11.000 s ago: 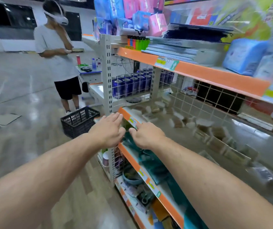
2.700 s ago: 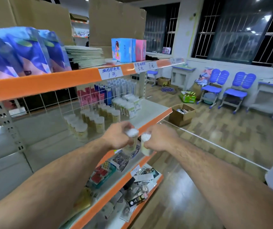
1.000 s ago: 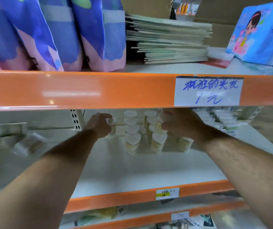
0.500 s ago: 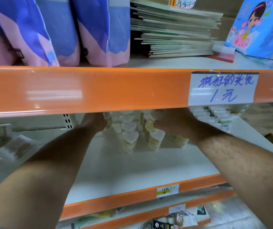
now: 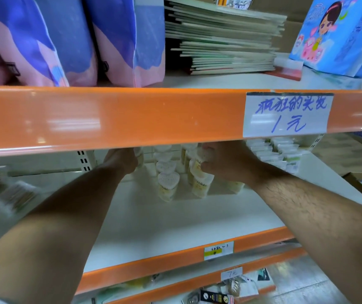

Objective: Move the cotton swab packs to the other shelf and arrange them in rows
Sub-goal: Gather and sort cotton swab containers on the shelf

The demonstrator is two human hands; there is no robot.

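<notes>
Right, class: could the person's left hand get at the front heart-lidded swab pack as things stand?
Probably yes: the front heart-lidded pack stands just right of the left hand with bare shelf between them. But that hand seems curled round another pack, so it would likely need to release that first.

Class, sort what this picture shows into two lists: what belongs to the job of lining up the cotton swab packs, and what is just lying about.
Belongs to the job: cotton swab packs; white shelf under them; left hand and right hand, each holding a pack.

Just lying about: blue-and-pink bags; stack of booklets; handwritten price label; blue cartoon-girl pack.
</notes>
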